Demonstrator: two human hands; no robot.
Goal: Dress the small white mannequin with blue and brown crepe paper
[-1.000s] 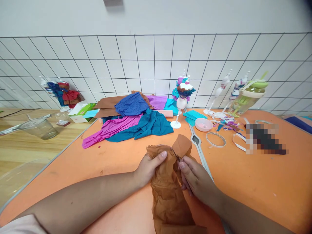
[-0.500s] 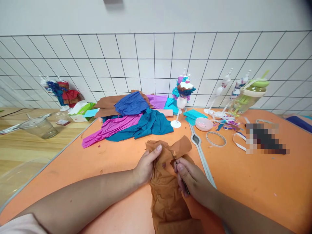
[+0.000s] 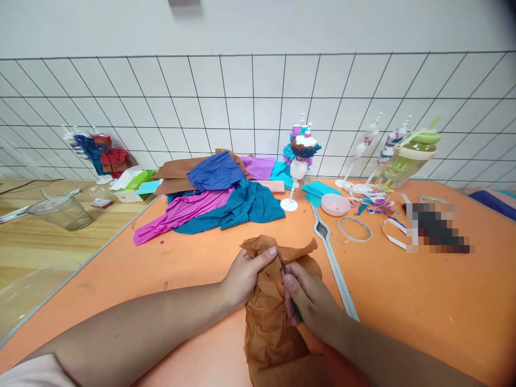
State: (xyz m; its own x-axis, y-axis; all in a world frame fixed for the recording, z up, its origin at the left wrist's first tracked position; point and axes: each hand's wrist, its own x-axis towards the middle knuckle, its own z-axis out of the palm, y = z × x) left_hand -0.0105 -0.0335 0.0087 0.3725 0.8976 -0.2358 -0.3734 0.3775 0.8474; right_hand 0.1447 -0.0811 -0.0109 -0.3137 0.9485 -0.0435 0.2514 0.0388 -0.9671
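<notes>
A crumpled sheet of brown crepe paper (image 3: 266, 312) hangs from my hands over the orange mat and reaches down to the bottom of the view. My left hand (image 3: 245, 274) is closed on its upper left part, thumb on top. In my right hand (image 3: 304, 290) are slim thread snips (image 3: 281, 262), their thin dark blades pointing up and left into the paper near my left thumb. A bit of green handle shows under my right fist; the rest is hidden by the fingers. A loose flap of the paper sticks out to the right above the snips.
Behind lie coloured crepe sheets (image 3: 253, 201). A decorated white dress-form stand (image 3: 298, 171), a pink bowl (image 3: 335, 204), a tape roll (image 3: 355, 229) and a green-lidded bottle (image 3: 411, 161) stand further right. At left are a clear cup (image 3: 60, 210) and a tissue pack (image 3: 135, 185).
The flap of brown paper above my right hand has swung down and narrowed. The snips and right hand have moved slightly left, closer to my left thumb, which now reaches further right.
</notes>
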